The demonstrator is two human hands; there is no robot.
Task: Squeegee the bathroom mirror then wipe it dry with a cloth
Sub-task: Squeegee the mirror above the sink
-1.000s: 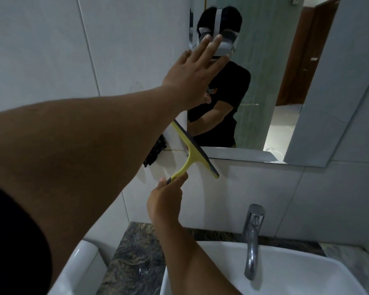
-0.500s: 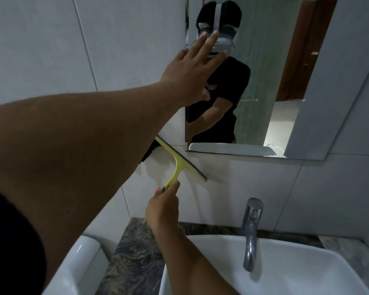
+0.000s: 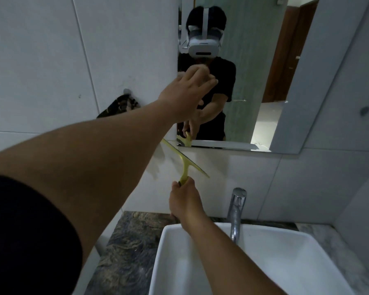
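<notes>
One squeegee [image 3: 184, 159], one mirror [image 3: 264, 71], one cloth [image 3: 119, 106], one tap [image 3: 235, 213], one basin [image 3: 264, 262]. Right hand [image 3: 184, 202] is clamped on the squeegee handle; the blade lies on the wall tile just below the mirror's lower left corner, tilted. Left hand [image 3: 186, 93] is raised at the mirror's left edge, fingers loosely spread, gripping nothing. The dark patterned cloth hangs from a wall hook left of the mirror, partly hidden by the left forearm. Marbled tabletop [image 3: 126, 248] surrounds the basin.

Yellow plastic squeegee [image 3: 184, 161]: left blade end hidden behind left forearm, handle buried in right hand [image 3: 184, 201]. Dark patterned cloth [image 3: 119, 106] half-covered by forearm, possibly hung on wall hook. Left hand [image 3: 186, 94] fingertips motion-blurred.
</notes>
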